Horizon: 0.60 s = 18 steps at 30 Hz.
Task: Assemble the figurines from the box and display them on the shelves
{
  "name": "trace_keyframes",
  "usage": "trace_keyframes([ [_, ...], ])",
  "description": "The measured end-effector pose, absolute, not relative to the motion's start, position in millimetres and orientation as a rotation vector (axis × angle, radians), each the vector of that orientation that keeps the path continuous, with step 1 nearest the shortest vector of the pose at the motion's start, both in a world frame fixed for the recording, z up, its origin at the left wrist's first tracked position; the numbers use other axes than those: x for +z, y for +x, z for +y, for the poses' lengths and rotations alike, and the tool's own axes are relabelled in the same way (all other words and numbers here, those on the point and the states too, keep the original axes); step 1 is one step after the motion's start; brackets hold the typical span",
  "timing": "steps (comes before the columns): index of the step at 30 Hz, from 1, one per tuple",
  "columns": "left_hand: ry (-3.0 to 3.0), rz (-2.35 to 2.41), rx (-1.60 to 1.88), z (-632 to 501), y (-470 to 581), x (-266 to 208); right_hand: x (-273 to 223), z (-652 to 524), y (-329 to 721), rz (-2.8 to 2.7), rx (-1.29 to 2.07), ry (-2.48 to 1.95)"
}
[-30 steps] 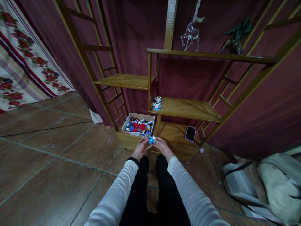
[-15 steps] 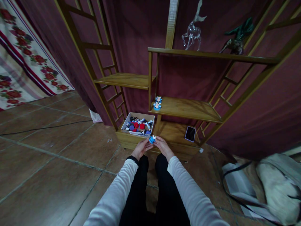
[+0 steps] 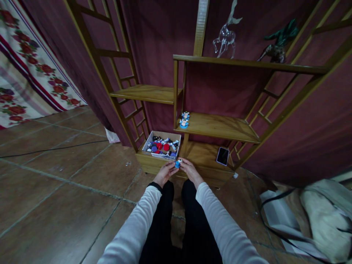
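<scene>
Between my two hands, just in front of the low cabinet, is a small blue-and-white figurine (image 3: pixel 178 163). My left hand (image 3: pixel 166 173) grips it from the left, and my right hand (image 3: pixel 191 171) has its fingers closed on the other side. Beyond my left hand stands an open cardboard box (image 3: pixel 146 146) full of small figurines in red, purple, black and white. Two similar blue-and-white figurines (image 3: pixel 184 123) stand one behind the other at the left end of the middle shelf (image 3: pixel 217 125).
A phone (image 3: pixel 222 156) lies on the bottom shelf at right. On the top shelf (image 3: pixel 247 65) stand a clear glass deer (image 3: pixel 226 38) and a dark green sculpture (image 3: pixel 279 44). A cream bag (image 3: pixel 324 212) rests on the floor at right; a black cable (image 3: pixel 55 148) crosses the tiles at left.
The figurine has turned slightly between my fingers and shifted a little to the right. Everything around my hands looks the same.
</scene>
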State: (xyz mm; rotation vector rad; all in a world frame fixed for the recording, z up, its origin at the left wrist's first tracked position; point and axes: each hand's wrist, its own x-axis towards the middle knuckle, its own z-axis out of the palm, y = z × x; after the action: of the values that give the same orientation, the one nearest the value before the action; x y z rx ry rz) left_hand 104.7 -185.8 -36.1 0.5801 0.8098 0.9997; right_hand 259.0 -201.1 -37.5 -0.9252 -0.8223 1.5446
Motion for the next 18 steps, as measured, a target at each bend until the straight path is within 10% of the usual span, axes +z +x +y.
trace_keyframes([
  [18, 0.686, 0.814, 1.069, -185.7, 109.0, -38.9, -40.0, -200.6, 257.3, -0.753, 1.548, -0.981],
])
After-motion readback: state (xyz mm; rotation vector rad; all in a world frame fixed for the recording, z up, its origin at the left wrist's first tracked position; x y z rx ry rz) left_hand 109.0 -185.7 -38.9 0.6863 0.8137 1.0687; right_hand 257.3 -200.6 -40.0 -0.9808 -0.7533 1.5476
